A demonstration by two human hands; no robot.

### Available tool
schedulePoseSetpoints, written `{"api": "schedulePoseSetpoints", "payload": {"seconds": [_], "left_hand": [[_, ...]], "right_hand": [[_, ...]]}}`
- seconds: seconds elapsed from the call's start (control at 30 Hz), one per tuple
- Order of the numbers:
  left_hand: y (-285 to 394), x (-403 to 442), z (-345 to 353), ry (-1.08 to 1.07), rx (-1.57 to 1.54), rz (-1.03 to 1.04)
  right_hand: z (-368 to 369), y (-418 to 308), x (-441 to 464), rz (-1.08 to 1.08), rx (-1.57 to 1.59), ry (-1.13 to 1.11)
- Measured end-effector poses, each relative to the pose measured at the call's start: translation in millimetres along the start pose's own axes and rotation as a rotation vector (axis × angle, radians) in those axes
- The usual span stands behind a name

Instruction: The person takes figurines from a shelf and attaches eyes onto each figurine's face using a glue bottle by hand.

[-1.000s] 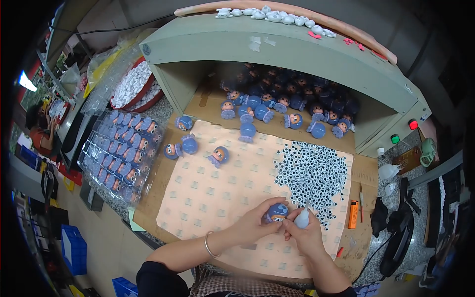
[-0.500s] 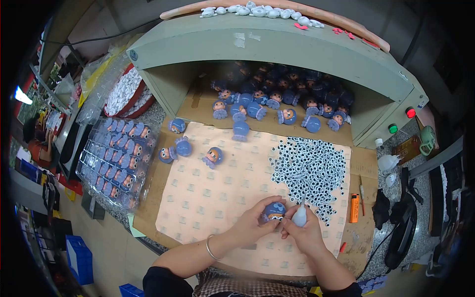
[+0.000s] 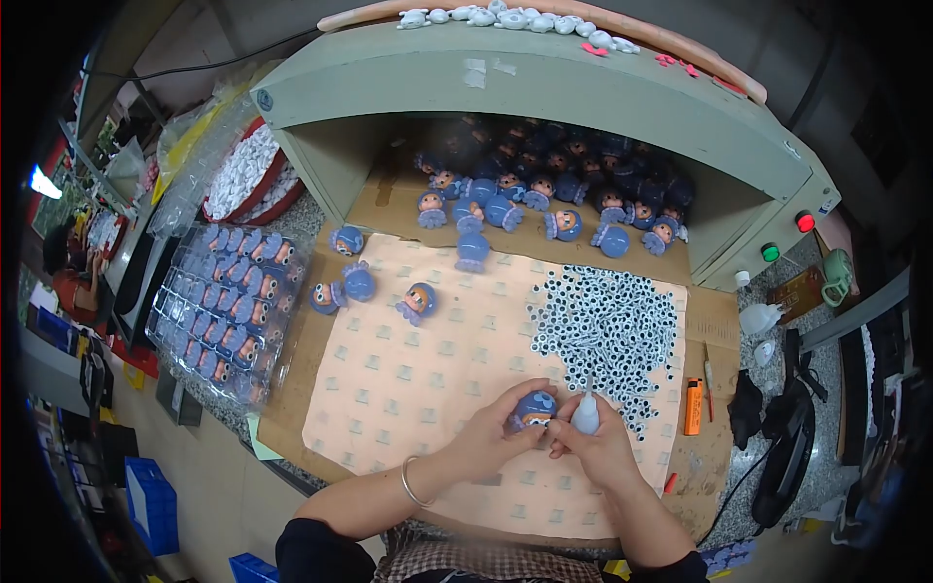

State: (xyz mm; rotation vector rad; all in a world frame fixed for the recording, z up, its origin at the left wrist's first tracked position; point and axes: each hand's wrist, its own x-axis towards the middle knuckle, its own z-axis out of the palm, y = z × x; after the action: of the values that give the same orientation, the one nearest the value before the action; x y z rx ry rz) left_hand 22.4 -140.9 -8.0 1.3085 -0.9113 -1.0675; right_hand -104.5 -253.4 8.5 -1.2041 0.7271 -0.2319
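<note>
My left hand [image 3: 491,432] is wrapped round a small blue doll figure [image 3: 534,404], whose face is turned towards me and partly covered by fingers. In my right hand [image 3: 604,449] sits a white squeeze bottle [image 3: 585,416] with a thin tip pointing away from me. The right thumb and index finger come close to the doll's face; whether they pinch a tiny part there I cannot make out. Just beyond both hands spreads a pile of black-and-white doll eyes [image 3: 612,325]. Another doll figure [image 3: 418,303] lies on the peach mat [image 3: 418,389], farther left.
A green metal booth [image 3: 544,83] stands at the back, with many dolls inside. Left is a clear plastic tray [image 3: 167,316] of dolls, behind it a red basin [image 3: 282,209] of white parts. An orange lighter [image 3: 693,406] and red cap [image 3: 671,483] lie on the right.
Both hands, with the doll and the bottle, appear slightly higher in the picture, and the whole view has shifted a little. The grips look the same.
</note>
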Motion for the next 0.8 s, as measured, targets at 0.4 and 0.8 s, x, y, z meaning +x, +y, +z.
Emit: {"api": "schedulePoseSetpoints", "payload": {"seconds": [0.4, 0.8], "left_hand": [[4.3, 1.0, -8.5, 0.014, -0.523, -0.252], [6.9, -0.1, -8.6, 0.010, -0.505, -0.230]], "right_hand": [[1.8, -3.4, -1.9, -0.966, -0.926, 0.112], [3.0, -3.0, 1.3, -1.071, -0.999, 0.104]]}}
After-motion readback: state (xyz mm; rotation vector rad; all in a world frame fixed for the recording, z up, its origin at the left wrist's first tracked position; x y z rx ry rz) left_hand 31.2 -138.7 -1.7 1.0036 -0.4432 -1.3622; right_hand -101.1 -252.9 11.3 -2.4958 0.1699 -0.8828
